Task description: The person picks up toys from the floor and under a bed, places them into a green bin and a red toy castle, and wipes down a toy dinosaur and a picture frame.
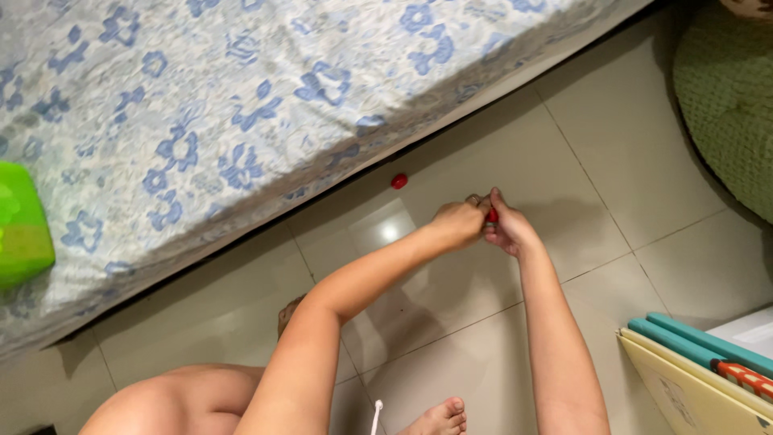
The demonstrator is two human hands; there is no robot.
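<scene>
Bed [241, 105]: lying across the upper left, covered in a white sheet with blue flowers, its edge running diagonally over the floor.
Floor [580, 201]: showing pale glossy tiles, reflecting a light just left of the hands.
Green cushion [725, 97]: sitting at the upper right.
Boards [700, 379]: stacking at the lower right, teal and cream.
Green box [22, 221]: resting on the bed at the left edge.
Left hand [457, 221]: closing around 1 side of the red piece.
Right hand [509, 229]: pinching the red piece, touching the left hand.
Red piece [492, 214]: sitting between both hands, low over the floor.
Red bead [398, 181]: lying on the floor near the bed's edge, apart from the hands.
</scene>
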